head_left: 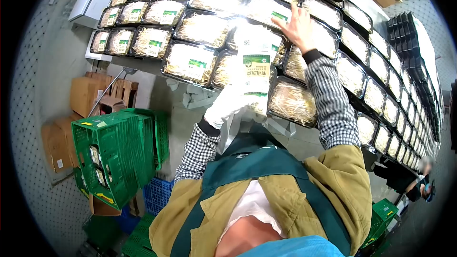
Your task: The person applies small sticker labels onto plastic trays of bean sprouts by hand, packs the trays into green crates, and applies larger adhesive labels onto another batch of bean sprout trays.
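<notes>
My left hand [226, 104], in a white glove, is closed on a strip of green-and-white labels [257, 69] in front of my chest. The strip's upper part overlaps the packed trays behind it. My bare right hand [297, 24] is over the rows of trays, its fingers spread, at a wrapped tray [267, 10] with a green label. Black trays of pale sprouts under clear film lie in close rows; several at the left bear green-and-white labels. A tray without a visible label [292, 101] sits at the near edge, right of the strip.
Green crates [112, 154] and cardboard boxes [85, 96] stand at the lower left. More sprout trays [376, 100] run along the right, beside stacked black trays [404, 31]. Loose white strips [197, 96] hang below the near edge. A person [420, 185] is at the far right.
</notes>
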A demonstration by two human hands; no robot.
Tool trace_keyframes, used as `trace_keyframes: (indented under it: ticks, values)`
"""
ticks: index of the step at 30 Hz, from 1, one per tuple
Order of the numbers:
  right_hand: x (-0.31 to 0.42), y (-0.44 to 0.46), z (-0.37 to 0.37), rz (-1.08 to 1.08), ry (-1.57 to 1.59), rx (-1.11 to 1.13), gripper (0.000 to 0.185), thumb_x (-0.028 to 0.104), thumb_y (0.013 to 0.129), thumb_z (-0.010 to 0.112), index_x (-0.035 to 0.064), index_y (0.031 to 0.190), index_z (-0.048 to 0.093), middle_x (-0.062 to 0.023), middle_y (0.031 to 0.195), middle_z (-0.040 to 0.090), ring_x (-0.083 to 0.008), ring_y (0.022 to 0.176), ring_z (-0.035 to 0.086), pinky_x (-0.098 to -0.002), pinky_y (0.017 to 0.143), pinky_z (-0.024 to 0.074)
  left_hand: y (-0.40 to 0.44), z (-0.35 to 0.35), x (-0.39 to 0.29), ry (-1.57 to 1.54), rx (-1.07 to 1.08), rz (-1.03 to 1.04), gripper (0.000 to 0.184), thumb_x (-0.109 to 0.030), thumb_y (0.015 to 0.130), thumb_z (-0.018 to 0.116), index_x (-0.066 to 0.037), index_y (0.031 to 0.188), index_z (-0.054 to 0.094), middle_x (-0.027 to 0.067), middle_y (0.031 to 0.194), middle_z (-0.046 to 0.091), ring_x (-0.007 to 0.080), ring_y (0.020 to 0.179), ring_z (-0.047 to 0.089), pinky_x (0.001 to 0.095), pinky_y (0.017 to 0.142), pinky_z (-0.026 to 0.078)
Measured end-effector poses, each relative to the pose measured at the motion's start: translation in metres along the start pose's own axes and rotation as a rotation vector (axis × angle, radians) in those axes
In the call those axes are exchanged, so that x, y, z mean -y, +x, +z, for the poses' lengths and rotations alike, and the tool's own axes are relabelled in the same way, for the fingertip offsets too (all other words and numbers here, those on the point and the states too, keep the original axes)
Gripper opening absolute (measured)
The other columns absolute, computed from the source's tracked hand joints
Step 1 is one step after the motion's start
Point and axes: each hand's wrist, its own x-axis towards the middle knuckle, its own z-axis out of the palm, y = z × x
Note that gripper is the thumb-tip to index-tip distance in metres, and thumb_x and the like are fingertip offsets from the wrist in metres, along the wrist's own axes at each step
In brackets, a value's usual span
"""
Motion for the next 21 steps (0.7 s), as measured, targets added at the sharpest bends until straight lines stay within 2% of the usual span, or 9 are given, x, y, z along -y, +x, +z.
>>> trace_keyframes:
  ticks: [4, 5, 7, 9, 11, 15, 18, 19, 21]
  values:
    - [0.049, -0.067, -0.079, -0.208, 1.176, 0.431, 0.052, 0.035, 0.088, 0.062, 0.0019, 0.127, 0.048, -0.0152, 0.124, 0.054, -0.0212, 0.112, 0.054, -0.0347, 0.09, 0.0475, 0.019, 0.006, 0.01, 0.034, -0.041, 0.023, 0.035, -0.005, 0.081, 0.064, 0.001, 0.115, 0.061, 0.0096, 0.112, 0.064, 0.0166, 0.099, 0.06, 0.0294, 0.088, 0.048]
    - [0.055, -0.084, -0.076, -0.235, 1.265, 0.333, 0.036, 0.016, 0.088, 0.063, 0.003, 0.121, 0.055, -0.0108, 0.113, 0.061, -0.016, 0.099, 0.06, -0.0281, 0.081, 0.051, 0.019, 0.011, 0.0, 0.065, -0.046, 0.005, 0.037, -0.007, 0.08, 0.066, 0.001, 0.116, 0.06, 0.0105, 0.111, 0.064, 0.0171, 0.099, 0.06, 0.0302, 0.088, 0.048]
    - [0.057, -0.099, -0.096, -0.215, 0.841, 0.144, 0.023, 0.005, 0.083, 0.065, 0.0043, 0.105, 0.063, -0.0073, 0.093, 0.068, -0.0142, 0.079, 0.065, -0.0253, 0.069, 0.0536, 0.027, 0.008, -0.014, 0.389, -0.042, 0.039, 0.05, -0.006, 0.076, 0.071, 0.001, 0.122, 0.055, 0.0099, 0.114, 0.061, 0.0163, 0.103, 0.058, 0.0304, 0.091, 0.047]
    - [0.059, -0.105, -0.108, -0.316, 0.77, 0.089, 0.017, 0.004, 0.083, 0.065, 0.0045, 0.1, 0.064, -0.0093, 0.09, 0.068, -0.0157, 0.074, 0.066, -0.0257, 0.066, 0.0539, 0.036, 0.028, -0.018, 0.313, -0.421, 0.404, 0.051, -0.007, 0.077, 0.07, 0.0, 0.124, 0.053, 0.0092, 0.112, 0.062, 0.0179, 0.103, 0.058, 0.0307, 0.091, 0.046]
    - [0.067, -0.108, -0.117, -0.382, 0.762, -0.003, 0.018, 0.006, 0.08, 0.068, 0.006, 0.098, 0.065, -0.0074, 0.089, 0.069, -0.0179, 0.072, 0.066, -0.0262, 0.062, 0.0524, 0.043, 0.047, -0.053, -0.029, -0.359, 0.381, 0.032, -0.004, 0.087, 0.061, 0.0, 0.118, 0.057, 0.005, 0.105, 0.063, 0.0119, 0.097, 0.058, 0.025, 0.085, 0.047]
    - [0.051, -0.091, -0.118, -0.615, 0.541, -0.334, 0.016, 0.006, 0.078, 0.071, 0.0074, 0.093, 0.068, -0.0043, 0.085, 0.068, -0.0185, 0.071, 0.063, -0.0267, 0.061, 0.0502, 0.071, 0.052, -0.039, 0.039, -0.617, 0.468, 0.012, -0.009, 0.09, 0.061, 0.0, 0.096, 0.066, 0.0028, 0.091, 0.066, 0.0078, 0.08, 0.059, 0.0207, 0.069, 0.048]
    - [0.028, -0.051, -0.104, -0.699, 0.415, -0.493, 0.012, 0.008, 0.078, 0.07, 0.0078, 0.09, 0.069, -0.0038, 0.082, 0.067, -0.0183, 0.072, 0.062, -0.0282, 0.065, 0.0494, 0.073, 0.067, -0.047, -0.018, -0.458, 0.198, 0.017, -0.013, 0.087, 0.065, 0.0, 0.098, 0.066, 0.0057, 0.093, 0.067, 0.0098, 0.08, 0.061, 0.0221, 0.07, 0.05]
    - [0.016, -0.027, -0.098, -0.511, 0.53, -0.517, 0.01, 0.011, 0.08, 0.069, 0.0081, 0.09, 0.069, -0.0043, 0.082, 0.067, -0.0193, 0.073, 0.061, -0.0296, 0.067, 0.0489, 0.08, 0.049, -0.012, 0.265, -0.3, 0.144, 0.026, -0.016, 0.086, 0.067, 0.001, 0.105, 0.065, 0.0084, 0.099, 0.067, 0.0121, 0.083, 0.063, 0.0246, 0.072, 0.052]
    - [-0.018, 0.04, -0.075, -0.218, 0.659, -0.523, 0.011, 0.017, 0.083, 0.066, 0.0096, 0.09, 0.069, -0.0055, 0.083, 0.067, -0.0209, 0.074, 0.061, -0.0317, 0.068, 0.0482, 0.064, 0.054, -0.012, 0.069, -0.093, -0.022, 0.028, -0.015, 0.087, 0.065, 0.002, 0.11, 0.063, 0.0079, 0.099, 0.067, 0.0128, 0.087, 0.063, 0.0261, 0.076, 0.052]
